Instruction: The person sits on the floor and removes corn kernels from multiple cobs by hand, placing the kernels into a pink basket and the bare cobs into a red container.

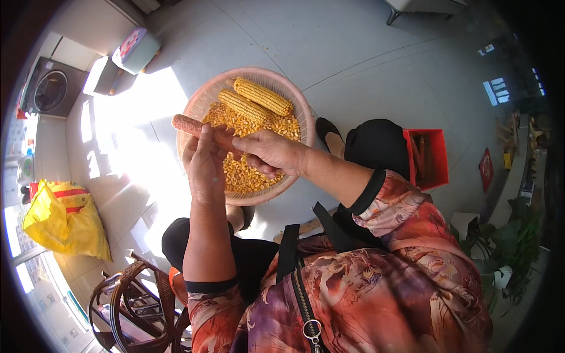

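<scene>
A reddish-brown bare corn cob (190,125) lies across both hands above the left part of a pink plastic basket (304,106). Its far end juts out to the left over the basket's rim. My left hand (205,150) grips the cob around its middle. At the right end, my right hand (267,152) holds it between thumb and curled fingers, which hide that end. Beneath the hands, loose yellow corn kernels (249,181) cover the bottom of the basket. Two ears of corn with kernels on, one nearer (242,106) and one farther (265,96), rest on the kernels.
A red box (428,176) holding bare cobs stands right of my knee. At left are a yellow plastic bag (66,225), two stools, one with a patterned top (137,50), and a washing machine (50,86). A dark chair (132,304) stands lower left, a leafy plant (503,242) at right.
</scene>
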Demonstrator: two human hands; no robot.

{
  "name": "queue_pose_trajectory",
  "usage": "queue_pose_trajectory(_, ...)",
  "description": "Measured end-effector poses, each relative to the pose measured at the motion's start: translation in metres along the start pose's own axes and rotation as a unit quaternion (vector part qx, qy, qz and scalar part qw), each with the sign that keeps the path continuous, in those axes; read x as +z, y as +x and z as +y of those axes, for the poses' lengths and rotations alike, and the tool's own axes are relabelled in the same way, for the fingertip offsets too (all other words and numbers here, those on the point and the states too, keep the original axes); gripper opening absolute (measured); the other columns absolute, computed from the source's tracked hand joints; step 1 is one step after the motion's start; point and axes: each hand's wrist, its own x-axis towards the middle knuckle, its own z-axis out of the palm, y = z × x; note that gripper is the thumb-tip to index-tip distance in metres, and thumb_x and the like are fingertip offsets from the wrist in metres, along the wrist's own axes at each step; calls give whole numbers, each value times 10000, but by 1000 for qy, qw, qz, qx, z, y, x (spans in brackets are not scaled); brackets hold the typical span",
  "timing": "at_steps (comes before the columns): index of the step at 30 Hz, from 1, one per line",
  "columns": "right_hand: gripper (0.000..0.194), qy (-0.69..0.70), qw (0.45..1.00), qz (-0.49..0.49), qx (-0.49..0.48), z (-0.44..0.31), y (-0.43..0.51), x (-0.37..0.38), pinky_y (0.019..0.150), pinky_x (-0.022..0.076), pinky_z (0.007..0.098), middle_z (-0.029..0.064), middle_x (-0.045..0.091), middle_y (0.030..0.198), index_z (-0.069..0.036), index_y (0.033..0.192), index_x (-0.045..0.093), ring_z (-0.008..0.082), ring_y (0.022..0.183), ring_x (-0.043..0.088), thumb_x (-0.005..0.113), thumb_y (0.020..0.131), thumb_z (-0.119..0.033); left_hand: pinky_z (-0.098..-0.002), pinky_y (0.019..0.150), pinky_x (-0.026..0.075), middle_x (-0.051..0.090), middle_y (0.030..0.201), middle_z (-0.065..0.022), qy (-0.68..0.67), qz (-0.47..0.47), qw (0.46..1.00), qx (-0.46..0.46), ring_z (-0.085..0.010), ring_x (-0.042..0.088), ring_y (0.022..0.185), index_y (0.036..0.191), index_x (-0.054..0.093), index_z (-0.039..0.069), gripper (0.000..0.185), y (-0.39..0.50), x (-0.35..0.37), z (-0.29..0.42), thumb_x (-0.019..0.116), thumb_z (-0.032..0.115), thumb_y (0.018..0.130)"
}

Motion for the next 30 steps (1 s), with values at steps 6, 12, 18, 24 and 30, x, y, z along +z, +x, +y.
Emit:
queue_pose_trajectory(6,395,-70,989,87,-93,8,-18,19,376,389,255,0,492,599,-10,836,561,86,428,467,556,1043,-347,-429,965,535,628,1179,-195,31,-80,996,-35,-304,632,1135,1284,508,-78,394,11,-19,-7,541,239,1051)
queue_pose_trajectory(12,371,16,977,143,-156,8,-40,23,375,412,253,12,520,618,-16,842,564,87,433,493,554,1045,-326,-402,834,595,640,1096,-193,23,-96,995,-33,-289,661,1030,1277,525,-93,435,3,-8,-2,576,265,1036)
queue_pose_trajectory(18,328,296,902,162,-267,-23,-94,2,487,393,246,-18,511,699,-49,950,580,70,532,451,554,1044,-362,-441,850,595,618,1112,-196,124,-70,989,-32,-316,657,997,1304,506,-86,455,11,-17,-14,578,272,1033)
queue_pose_trajectory(24,312,410,765,307,-391,-7,-177,-73,554,381,244,-12,516,743,-58,969,594,85,604,444,572,1033,-362,-453,851,593,622,1117,-198,115,-82,989,-53,-318,656,1000,1298,506,-85,450,16,-23,-19,578,269,1030)
queue_pose_trajectory(30,264,469,618,513,-368,41,-234,-157,557,428,281,65,616,798,-89,899,532,130,597,479,550,1043,-310,-459,821,624,625,1139,-221,117,-87,989,-40,-334,676,997,1295,503,-85,417,10,-23,-18,559,237,1035)
